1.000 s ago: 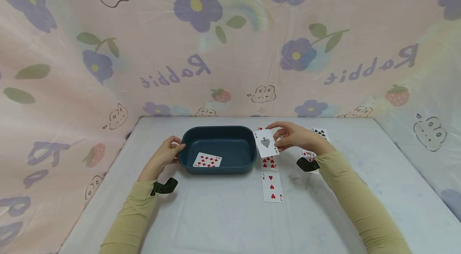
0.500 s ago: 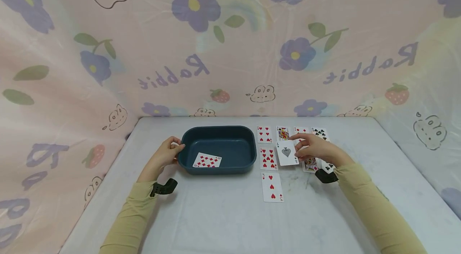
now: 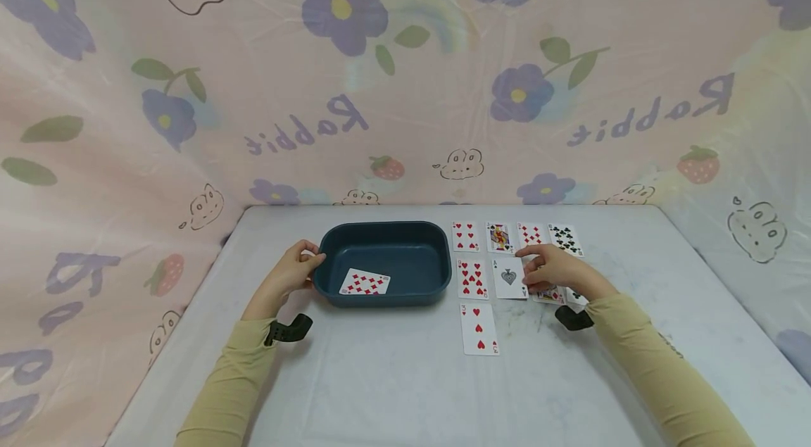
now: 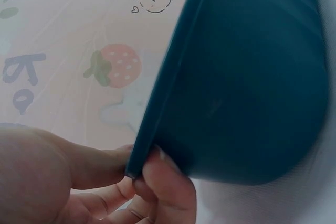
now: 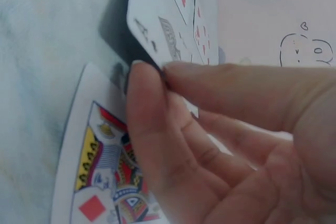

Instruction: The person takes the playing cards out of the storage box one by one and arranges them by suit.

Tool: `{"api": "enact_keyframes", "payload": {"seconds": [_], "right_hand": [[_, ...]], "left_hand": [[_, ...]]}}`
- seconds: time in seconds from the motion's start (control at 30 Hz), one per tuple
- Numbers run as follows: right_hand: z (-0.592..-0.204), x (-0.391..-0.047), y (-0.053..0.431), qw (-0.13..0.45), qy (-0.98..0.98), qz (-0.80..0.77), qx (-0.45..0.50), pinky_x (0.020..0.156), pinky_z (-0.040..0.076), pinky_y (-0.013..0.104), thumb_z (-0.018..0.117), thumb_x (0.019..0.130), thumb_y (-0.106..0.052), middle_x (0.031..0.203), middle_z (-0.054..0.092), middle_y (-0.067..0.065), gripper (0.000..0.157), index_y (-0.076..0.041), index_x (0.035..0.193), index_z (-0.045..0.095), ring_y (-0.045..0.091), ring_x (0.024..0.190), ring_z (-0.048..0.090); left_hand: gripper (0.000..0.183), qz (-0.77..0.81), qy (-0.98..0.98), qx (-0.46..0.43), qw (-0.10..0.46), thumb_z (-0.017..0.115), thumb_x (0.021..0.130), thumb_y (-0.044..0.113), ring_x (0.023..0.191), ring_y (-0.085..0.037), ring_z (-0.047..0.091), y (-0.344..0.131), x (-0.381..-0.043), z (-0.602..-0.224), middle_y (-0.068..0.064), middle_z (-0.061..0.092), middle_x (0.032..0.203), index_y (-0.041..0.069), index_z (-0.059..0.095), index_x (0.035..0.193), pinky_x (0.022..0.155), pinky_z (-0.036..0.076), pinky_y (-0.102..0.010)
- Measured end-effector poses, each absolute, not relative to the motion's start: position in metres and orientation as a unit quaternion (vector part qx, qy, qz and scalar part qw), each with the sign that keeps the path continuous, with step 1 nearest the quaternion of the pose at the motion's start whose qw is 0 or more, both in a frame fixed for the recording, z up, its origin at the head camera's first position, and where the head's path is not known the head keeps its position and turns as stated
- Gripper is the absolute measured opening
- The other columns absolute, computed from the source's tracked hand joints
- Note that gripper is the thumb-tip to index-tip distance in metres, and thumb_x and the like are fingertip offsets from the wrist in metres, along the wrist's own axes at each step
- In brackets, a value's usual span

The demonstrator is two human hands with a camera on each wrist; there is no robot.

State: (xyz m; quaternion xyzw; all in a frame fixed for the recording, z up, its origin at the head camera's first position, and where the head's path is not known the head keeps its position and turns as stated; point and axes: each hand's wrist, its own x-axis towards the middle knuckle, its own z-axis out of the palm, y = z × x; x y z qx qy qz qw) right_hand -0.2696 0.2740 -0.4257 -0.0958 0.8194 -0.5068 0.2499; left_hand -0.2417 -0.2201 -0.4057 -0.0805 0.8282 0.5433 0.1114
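My left hand (image 3: 293,269) pinches the left rim of a dark blue basin (image 3: 383,300); the left wrist view shows thumb and fingers on either side of the basin's rim (image 4: 157,103). One red diamond card (image 3: 365,283) lies inside the basin. Between thumb and fingers my right hand (image 3: 554,271) pinches the ace of spades (image 3: 508,278) by its right edge. In the right wrist view the ace (image 5: 152,19) is tilted, its near edge raised off the table. A diamond face card (image 5: 100,182) lies right beside that hand, partly hidden beneath it.
Face-up cards lie in rows right of the basin: a heart card (image 3: 465,237), a jack-like face card (image 3: 500,238), a red card (image 3: 529,232) and a club card (image 3: 565,239) at the back. Nearer are the nine of hearts (image 3: 472,279) and three of hearts (image 3: 479,329).
My right hand has carried the ace of spades from beside the basin's right rim rightward and down to the spot right of the nine of hearts. The left hand and basin have stayed put.
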Motion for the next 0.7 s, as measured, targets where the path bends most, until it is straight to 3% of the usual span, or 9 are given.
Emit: {"api": "enact_keyframes", "payload": {"seconds": [0.7], "right_hand": [[-0.4247, -0.2677, 0.2672, 0.225, 0.850, -0.471, -0.065, 0.064, 0.056, 0.037, 0.066, 0.082, 0.007, 0.086, 0.059, 0.014, 0.058, 0.012, 0.133, 0.038, 0.024, 0.068, 0.066]], "left_hand": [[0.020, 0.544, 0.828, -0.081, 0.111, 0.051, 0.101, 0.018, 0.065, -0.018, 0.052, -0.2213, -0.2424, -0.4067, -0.009, 0.051, 0.081, 0.004, 0.042, 0.113, 0.056, 0.047, -0.029]]}}
